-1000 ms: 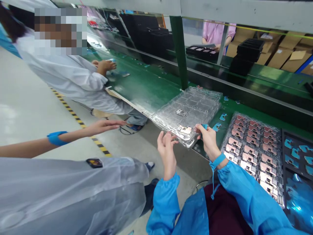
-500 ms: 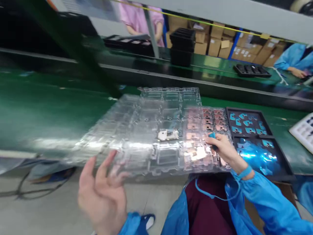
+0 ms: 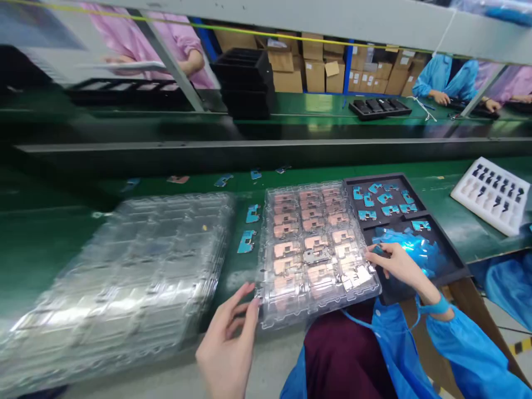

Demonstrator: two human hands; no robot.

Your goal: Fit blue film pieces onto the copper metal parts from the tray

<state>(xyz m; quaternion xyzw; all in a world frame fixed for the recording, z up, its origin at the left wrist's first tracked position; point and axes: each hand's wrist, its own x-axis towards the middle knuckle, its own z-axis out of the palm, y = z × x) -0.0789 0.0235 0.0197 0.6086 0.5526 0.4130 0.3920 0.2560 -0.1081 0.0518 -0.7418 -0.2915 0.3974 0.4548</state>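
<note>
A clear plastic tray [image 3: 305, 310] lies in front of me, its pockets holding rows of copper-coloured flat parts [image 3: 286, 249]. On top of them rest a silvery board-like piece [image 3: 316, 255] and a shiny one [image 3: 356, 278] near the right corner. My left hand [image 3: 230, 338] pinches the tray's left edge between thumb and fingers. At the opposite edge, my right hand [image 3: 397, 267] has its thumb and fingertips closed on the rim; a small dark bit shows by a fingertip, too small to name. Left of my left hand lies a stack of clear trays [image 3: 137, 277], blurred.
Several blue-faced pieces [image 3: 246, 241] lie loose on the green bench [image 3: 236, 277]. A black tray [image 3: 451, 249] at right holds more such pieces and crumpled blue film [image 3: 415, 252]. Beyond it sits a white tray [image 3: 494, 194] of black parts. Co-workers' hands show across the bench.
The lifted empty clear tray has gone down at the left, uncovering the filled tray. My left hand has come to that tray's left edge. The blue item at my right fingers no longer shows.
</note>
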